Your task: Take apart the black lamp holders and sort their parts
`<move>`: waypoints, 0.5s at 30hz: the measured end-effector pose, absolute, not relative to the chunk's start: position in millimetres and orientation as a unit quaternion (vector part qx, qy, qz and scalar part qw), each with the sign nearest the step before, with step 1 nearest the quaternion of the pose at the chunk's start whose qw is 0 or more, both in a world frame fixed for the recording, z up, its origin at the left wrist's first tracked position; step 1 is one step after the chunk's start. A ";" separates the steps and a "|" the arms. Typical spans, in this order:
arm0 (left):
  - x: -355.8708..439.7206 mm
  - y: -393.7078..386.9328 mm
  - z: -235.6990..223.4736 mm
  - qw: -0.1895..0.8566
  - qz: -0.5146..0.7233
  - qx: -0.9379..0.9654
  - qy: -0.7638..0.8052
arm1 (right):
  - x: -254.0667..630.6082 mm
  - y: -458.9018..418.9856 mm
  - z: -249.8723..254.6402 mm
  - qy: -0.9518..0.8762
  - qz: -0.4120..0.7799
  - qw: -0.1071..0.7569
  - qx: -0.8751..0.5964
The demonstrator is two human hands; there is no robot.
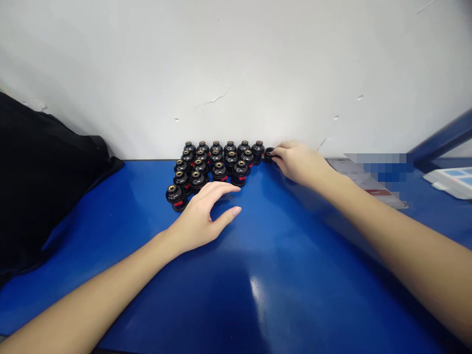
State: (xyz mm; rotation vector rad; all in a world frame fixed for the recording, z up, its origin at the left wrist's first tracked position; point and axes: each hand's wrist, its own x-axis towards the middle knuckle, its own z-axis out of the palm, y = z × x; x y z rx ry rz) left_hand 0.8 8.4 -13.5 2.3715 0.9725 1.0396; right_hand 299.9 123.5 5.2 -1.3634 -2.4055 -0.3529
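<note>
Several glossy black round parts (219,172), each with a brass-coloured hole on top and many with a red mark on the side, stand upright in close rows against the wall. My left hand (206,214) hovers over or rests on the table just in front of them, its thumb and fingers apart and nothing between them. At the right end of the back row, my right hand (295,160) pinches a black round part (269,155) with a dark ring-like face. My fingers cover some of that part, and the hand is slightly blurred.
A blue tabletop (295,280) meets a scuffed white wall (258,69). Black cloth (47,172) is heaped at the left. On the right are a flat grey-and-red sheet or card (354,179), partly pixelated, a white-and-blue box (453,181) and a dark blue slanted bar (442,132).
</note>
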 end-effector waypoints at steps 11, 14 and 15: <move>0.5 9.8 -13.9 0.184 0.367 0.843 0.346 | 276.1 128.2 15.3 -0.869 -0.083 0.253 -0.417; -0.3 10.1 -13.7 0.184 0.365 0.844 0.346 | 276.5 127.1 17.8 -0.866 -0.065 0.249 -0.428; -0.5 10.3 -13.8 0.184 0.364 0.845 0.346 | 277.2 124.9 19.7 -0.866 -0.060 0.246 -0.432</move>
